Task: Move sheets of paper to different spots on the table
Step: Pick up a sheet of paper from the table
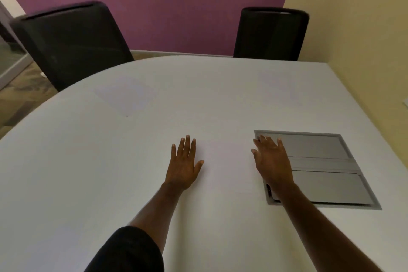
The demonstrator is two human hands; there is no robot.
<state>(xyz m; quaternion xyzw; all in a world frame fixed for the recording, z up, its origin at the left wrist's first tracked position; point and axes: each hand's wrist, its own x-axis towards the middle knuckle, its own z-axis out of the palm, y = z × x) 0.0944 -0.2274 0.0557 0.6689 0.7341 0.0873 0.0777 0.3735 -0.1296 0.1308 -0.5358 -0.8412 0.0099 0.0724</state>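
A broad white surface [66, 183] carries two faint sheets of paper, one far left [127, 95], one far right [278, 86]. Both the left hand [184, 161] and right hand [272, 161] lie flat, fingers [187, 143] spread, holding nothing. Apparently between moves; next calls for reaching forward to a sheet.

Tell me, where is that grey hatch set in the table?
In the head view the grey hatch is sunk into the white table at the near right, under the right hand, which rests across its left edge.
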